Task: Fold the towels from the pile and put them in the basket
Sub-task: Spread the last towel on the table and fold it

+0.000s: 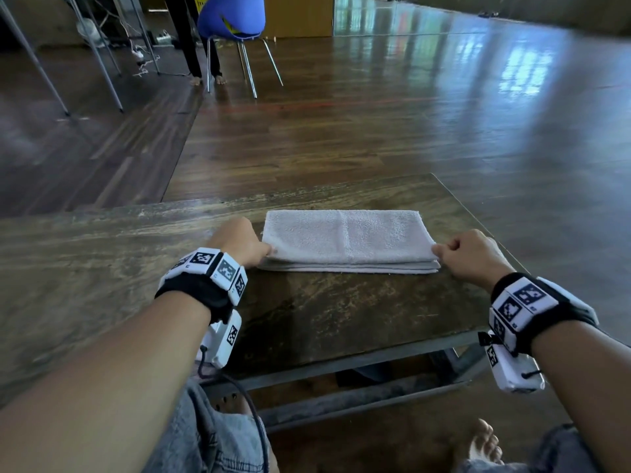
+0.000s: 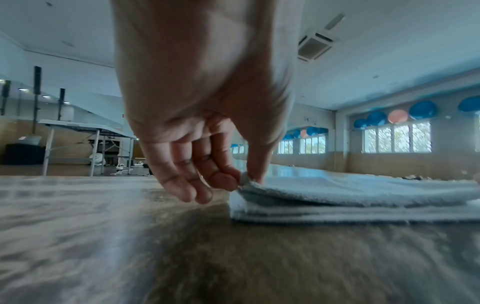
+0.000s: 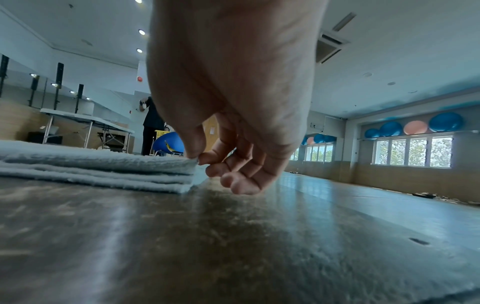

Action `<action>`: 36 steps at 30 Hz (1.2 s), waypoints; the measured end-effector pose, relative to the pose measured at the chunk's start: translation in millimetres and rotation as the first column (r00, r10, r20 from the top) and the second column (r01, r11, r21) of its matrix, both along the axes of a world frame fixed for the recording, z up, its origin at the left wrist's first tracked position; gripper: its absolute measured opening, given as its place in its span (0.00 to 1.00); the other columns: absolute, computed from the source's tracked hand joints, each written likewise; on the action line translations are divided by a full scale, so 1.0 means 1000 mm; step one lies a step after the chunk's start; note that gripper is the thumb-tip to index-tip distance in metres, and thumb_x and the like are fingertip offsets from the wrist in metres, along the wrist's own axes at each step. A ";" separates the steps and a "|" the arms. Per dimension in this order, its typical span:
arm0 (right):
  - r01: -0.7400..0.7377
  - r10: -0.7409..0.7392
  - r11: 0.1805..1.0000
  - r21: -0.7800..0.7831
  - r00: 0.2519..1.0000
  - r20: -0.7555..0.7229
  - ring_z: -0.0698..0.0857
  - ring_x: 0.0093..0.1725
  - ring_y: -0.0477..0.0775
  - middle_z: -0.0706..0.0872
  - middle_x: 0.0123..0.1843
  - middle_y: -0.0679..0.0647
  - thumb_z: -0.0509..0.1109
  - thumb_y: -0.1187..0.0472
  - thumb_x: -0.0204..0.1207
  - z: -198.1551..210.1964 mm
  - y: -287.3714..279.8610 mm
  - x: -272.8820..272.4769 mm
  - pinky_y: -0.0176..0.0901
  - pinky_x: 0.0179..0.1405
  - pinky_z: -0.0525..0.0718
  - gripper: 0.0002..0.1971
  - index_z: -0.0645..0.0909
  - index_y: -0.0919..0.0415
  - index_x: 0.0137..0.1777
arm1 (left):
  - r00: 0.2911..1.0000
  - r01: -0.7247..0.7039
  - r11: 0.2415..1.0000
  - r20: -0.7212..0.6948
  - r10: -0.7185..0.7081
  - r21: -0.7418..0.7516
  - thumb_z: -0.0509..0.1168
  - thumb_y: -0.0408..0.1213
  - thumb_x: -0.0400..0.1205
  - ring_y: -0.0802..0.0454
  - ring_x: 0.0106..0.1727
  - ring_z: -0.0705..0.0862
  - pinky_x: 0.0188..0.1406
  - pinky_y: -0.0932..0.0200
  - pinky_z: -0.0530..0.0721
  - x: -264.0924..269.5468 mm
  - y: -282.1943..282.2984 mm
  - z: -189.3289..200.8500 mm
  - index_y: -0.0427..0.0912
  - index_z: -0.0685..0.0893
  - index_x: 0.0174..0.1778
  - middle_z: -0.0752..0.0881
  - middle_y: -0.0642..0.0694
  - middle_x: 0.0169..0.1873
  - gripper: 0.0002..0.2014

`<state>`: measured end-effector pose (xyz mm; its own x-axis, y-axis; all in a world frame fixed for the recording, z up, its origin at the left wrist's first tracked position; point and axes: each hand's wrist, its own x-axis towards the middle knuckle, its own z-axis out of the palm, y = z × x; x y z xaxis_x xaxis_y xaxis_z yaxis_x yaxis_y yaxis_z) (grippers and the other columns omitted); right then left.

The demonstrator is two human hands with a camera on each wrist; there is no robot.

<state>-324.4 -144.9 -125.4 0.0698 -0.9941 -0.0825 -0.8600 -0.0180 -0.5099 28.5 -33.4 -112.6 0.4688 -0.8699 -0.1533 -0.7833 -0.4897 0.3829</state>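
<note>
Left wrist (image 1: 205,285), centre-left of the head view: black fabric cuff ringed by white square tiles, each printed with a black-and-white coded marker. Beneath it hangs a white camera housing (image 1: 222,339) bearing one more marker; a black cable (image 1: 252,414) runs from it down across the lap. Right wrist (image 1: 536,312), at the right edge: a matching black cuff with marker tiles and a white housing (image 1: 515,370) with a short black cord. Forearms bare. Lower frame: grey denim shorts (image 1: 218,438); a bare foot (image 1: 485,442).

no readable text anywhere; the wrist bands (image 1: 218,268) carry only coded squares.
</note>
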 end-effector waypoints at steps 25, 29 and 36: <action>-0.531 0.479 0.834 -0.149 0.831 -0.282 0.77 0.58 0.50 0.75 0.50 0.38 0.73 0.49 0.78 -0.009 0.027 0.044 0.48 0.49 0.75 0.03 0.81 0.40 0.48 | 0.856 0.513 0.858 0.104 -0.507 -0.035 0.74 0.38 0.78 0.52 0.49 0.82 0.51 0.53 0.84 -0.041 -0.005 -0.010 0.47 0.85 0.44 0.82 0.52 0.44 0.04; -0.553 0.537 0.832 0.048 0.779 -0.325 0.81 0.51 0.45 0.80 0.44 0.36 0.78 0.48 0.72 0.008 0.028 0.045 0.46 0.46 0.77 0.05 0.84 0.41 0.42 | 0.860 0.506 0.858 0.022 -0.509 0.089 0.77 0.38 0.75 0.58 0.40 0.84 0.35 0.68 0.78 -0.047 -0.004 0.000 0.46 0.90 0.41 0.87 0.55 0.37 0.03; -0.602 0.659 0.743 0.293 0.734 -0.164 0.87 0.35 0.43 0.89 0.31 0.44 0.73 0.36 0.75 0.028 0.040 0.052 0.44 0.42 0.85 0.22 0.86 0.54 0.31 | 0.781 0.622 0.751 -0.236 -0.578 0.221 0.73 0.51 0.79 0.57 0.34 0.83 0.35 0.63 0.80 -0.061 0.002 0.020 0.47 0.88 0.40 0.89 0.50 0.36 0.11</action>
